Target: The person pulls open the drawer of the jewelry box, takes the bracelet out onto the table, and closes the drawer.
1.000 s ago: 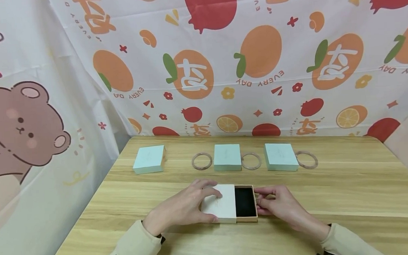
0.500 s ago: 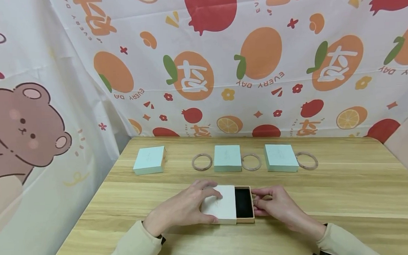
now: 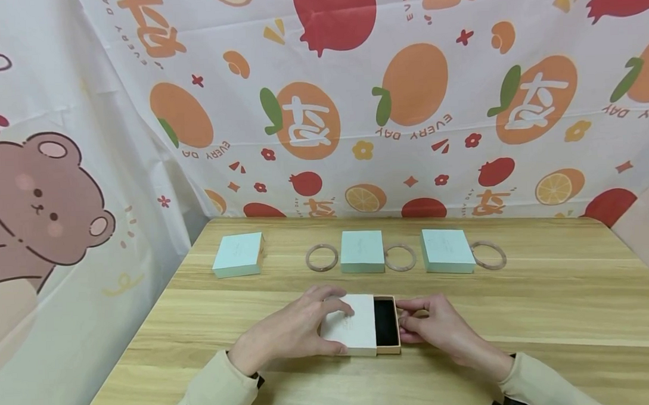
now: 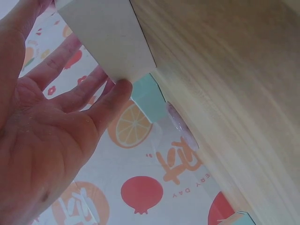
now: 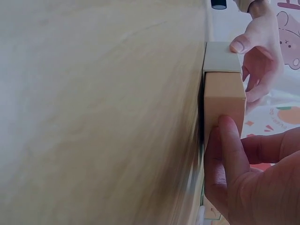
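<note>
A white jewelry box (image 3: 356,331) lies on the wooden table, its tan drawer (image 3: 388,350) part way out to the right, with a black pad (image 3: 385,322) inside. My left hand (image 3: 291,332) spans the white sleeve, thumb at the near side and fingers reaching over the top and far side; the left wrist view shows the thumb against the sleeve (image 4: 105,37). At the drawer's outer end, my right hand (image 3: 433,325) presses with its fingertips. In the right wrist view, my thumb (image 5: 228,136) lies against the tan end face (image 5: 222,101).
Farther back on the table stand a left pale-blue box (image 3: 238,254), a middle one (image 3: 361,250) and a right one (image 3: 447,249). Three bangles lie among them: a left bangle (image 3: 308,261), a middle one (image 3: 413,259) and a right one (image 3: 504,258). A fruit-print cloth (image 3: 363,94) hangs behind.
The right hand has moved left with the drawer, which sits deeper in the white sleeve and shows less of the black pad. The left hand keeps its place.
</note>
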A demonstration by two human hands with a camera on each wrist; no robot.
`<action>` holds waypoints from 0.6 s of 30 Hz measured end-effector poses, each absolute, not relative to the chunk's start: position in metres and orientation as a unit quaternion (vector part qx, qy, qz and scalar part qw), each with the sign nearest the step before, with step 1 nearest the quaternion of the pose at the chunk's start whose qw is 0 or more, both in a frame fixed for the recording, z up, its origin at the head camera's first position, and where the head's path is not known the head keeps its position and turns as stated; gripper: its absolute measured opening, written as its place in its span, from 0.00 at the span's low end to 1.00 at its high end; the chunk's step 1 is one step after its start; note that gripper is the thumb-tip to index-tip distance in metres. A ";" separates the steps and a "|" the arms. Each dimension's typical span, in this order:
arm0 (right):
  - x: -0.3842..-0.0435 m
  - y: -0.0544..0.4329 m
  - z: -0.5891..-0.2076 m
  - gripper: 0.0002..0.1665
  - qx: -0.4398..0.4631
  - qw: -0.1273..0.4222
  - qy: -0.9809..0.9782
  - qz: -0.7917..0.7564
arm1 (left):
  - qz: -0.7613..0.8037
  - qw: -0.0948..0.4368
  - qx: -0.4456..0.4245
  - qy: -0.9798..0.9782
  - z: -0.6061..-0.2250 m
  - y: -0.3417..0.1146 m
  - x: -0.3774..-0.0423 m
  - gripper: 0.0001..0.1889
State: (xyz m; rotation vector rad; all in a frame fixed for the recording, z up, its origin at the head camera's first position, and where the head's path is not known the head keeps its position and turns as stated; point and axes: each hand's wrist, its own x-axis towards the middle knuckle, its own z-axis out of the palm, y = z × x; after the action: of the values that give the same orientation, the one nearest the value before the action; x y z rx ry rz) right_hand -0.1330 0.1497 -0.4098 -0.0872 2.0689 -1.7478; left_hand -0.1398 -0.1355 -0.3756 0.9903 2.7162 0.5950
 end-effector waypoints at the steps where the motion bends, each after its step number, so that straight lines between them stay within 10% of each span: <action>1: -0.133 0.150 -0.410 0.27 -0.031 0.215 0.745 -0.630 | 0.202 0.095 0.334 0.916 -0.376 -0.135 -0.140 0.26; 18: -0.134 0.148 -0.409 0.27 -0.027 0.215 0.749 -0.626 | 0.206 0.096 0.337 0.914 -0.374 -0.135 -0.140 0.26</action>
State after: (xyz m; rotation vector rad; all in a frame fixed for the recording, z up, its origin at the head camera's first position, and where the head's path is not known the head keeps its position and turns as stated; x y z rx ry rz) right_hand -0.1344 0.1481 -0.4085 -0.0754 2.0758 -1.7365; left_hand -0.1403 -0.1351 -0.3744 0.9992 2.7064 0.6101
